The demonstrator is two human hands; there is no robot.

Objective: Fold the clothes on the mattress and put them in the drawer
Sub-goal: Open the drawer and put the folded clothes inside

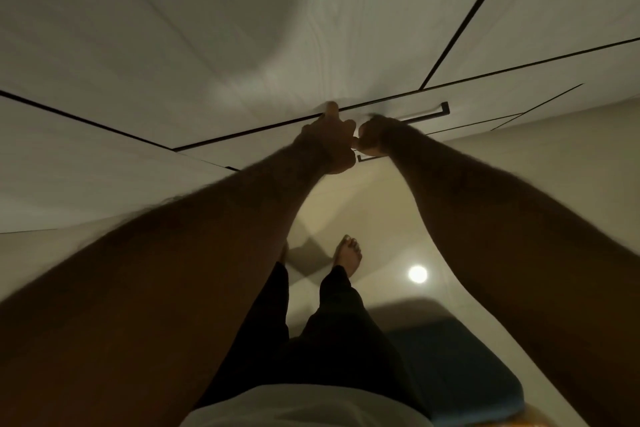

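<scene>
The white drawer front point(277, 149) sits low in a wardrobe wall, with a thin dark seam along its top. My right hand point(377, 135) grips the drawer's black bar handle point(429, 116) near its left end. My left hand point(329, 142) is right beside it and touches it at the thumb. One left finger reaches up to the top seam; the other fingers look curled, but blur hides what they hold. No clothes are in view.
White wardrobe doors point(207, 28) fill the upper frame. My bare foot point(348, 255) and dark trousers stand on a glossy pale floor point(381, 218) with a lamp reflection. A dark blue padded surface point(450, 364) lies behind me at lower right.
</scene>
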